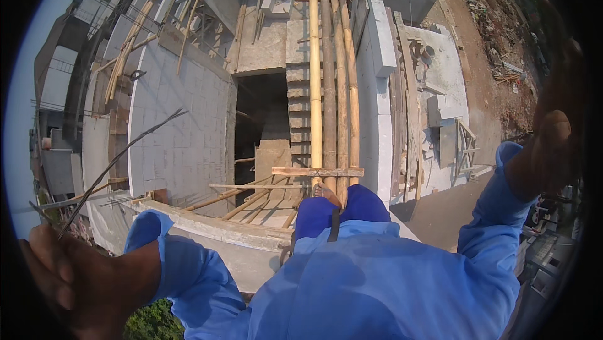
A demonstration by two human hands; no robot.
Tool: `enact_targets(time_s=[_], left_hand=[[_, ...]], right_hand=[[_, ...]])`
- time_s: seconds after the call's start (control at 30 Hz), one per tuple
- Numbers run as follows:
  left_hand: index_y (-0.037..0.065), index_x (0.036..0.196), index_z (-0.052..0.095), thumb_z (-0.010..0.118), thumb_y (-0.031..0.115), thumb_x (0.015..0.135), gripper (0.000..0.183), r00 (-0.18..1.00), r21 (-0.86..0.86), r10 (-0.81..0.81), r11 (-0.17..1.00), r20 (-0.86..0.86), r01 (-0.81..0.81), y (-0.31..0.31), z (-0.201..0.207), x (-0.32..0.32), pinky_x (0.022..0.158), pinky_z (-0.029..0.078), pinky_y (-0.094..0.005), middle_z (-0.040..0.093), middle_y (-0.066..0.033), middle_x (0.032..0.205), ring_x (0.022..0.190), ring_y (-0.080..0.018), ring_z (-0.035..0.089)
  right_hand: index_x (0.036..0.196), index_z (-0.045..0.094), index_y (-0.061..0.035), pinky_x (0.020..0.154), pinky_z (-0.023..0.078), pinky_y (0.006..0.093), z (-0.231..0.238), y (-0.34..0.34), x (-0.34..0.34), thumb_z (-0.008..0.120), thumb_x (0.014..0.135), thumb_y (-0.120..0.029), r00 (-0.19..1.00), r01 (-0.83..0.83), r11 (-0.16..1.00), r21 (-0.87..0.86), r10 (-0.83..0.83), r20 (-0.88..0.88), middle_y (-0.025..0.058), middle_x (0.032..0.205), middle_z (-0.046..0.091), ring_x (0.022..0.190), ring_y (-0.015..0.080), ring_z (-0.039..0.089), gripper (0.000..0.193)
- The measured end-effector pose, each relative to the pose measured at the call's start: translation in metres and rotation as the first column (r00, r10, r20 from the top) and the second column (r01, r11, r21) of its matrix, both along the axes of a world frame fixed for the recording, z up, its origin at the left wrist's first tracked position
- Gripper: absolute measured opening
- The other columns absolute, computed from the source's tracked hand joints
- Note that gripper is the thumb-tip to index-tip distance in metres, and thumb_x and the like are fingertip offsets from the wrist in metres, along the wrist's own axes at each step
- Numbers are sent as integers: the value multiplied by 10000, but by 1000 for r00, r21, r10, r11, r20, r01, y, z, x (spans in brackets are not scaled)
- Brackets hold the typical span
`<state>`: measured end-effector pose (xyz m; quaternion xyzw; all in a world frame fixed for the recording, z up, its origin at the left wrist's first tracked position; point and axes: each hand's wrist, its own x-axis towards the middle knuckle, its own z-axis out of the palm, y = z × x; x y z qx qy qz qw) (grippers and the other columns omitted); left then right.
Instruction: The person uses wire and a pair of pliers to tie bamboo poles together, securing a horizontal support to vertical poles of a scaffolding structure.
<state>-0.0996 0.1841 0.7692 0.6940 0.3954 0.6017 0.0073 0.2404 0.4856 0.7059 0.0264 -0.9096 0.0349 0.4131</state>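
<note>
My left hand (81,277) is at the lower left rim, its fingers curled round thin dark steel rods (119,164). From these fingers the rods slant up toward the middle of the picture. High at the right edge is my right hand (553,126), partly lost in dark shade. Its thumb and fingers look spread, with nothing visible in them. Below me, several bamboo poles (315,88) run side by side away from my body, joined by a wooden crosspiece (317,172). My foot (326,194) rests by the near crosspiece.
Left of the poles, a dark opening (260,114) drops beside concrete steps (298,110). A pale block wall (179,126) stands further left. White block walling (375,32) edges the right side. Loose bamboo props (251,202) lean below; boards (408,101) and rubble lie on the right.
</note>
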Motion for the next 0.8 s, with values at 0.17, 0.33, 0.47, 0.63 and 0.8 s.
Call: enact_targets(time_s=[0.17, 0.33, 0.47, 0.63, 0.8], left_hand=[[14, 1107, 497, 383, 238, 988, 278, 790, -120, 258, 965, 556, -231, 76, -159, -6, 509, 429, -265, 456, -50, 675, 542, -124, 456], [14, 983, 555, 500, 259, 955, 253, 697, -743, 552, 668, 458, -41, 140, -301, 13, 460, 366, -200, 432, 9, 610, 516, -64, 422], [11, 989, 559, 494, 232, 957, 233, 752, -835, 532, 549, 390, 45, 206, -358, 6, 442, 325, -186, 408, 41, 586, 484, -46, 380], [-14, 972, 599, 486, 128, 911, 191, 666, -883, 746, 326, 22, -336, 273, -393, -80, 559, 367, -239, 484, -9, 646, 602, -69, 425], [-8, 899, 654, 501, 94, 840, 193, 559, -811, 746, 44, -362, -583, 270, -434, -134, 661, 449, -336, 630, -128, 742, 668, -211, 579]], right_hand=[[1244, 525, -23, 923, 389, 338, -150, 30, 17, 581, 871, -317, 909, 310, 614, -726, -416, 36, 110, 1149, 540, 1083, 215, 503, 478], [1235, 518, -21, 883, 396, 286, -254, 39, 20, 564, 889, -265, 875, 410, 280, -868, -391, 286, 53, 1003, 493, 1019, 163, 508, 425], [1200, 537, -44, 843, 431, 306, -321, 77, 6, 537, 854, -103, 808, 339, 49, -940, -527, 264, 76, 978, 496, 968, 181, 520, 351], [1194, 525, -14, 846, 410, 287, -370, 138, -4, 514, 856, -94, 753, 484, -47, -874, -485, 444, 68, 990, 514, 926, 153, 515, 347], [1067, 597, -4, 727, 451, 315, -374, 168, -25, 529, 792, -61, 785, 545, -53, -837, -319, 532, 124, 898, 527, 795, 219, 545, 290]])
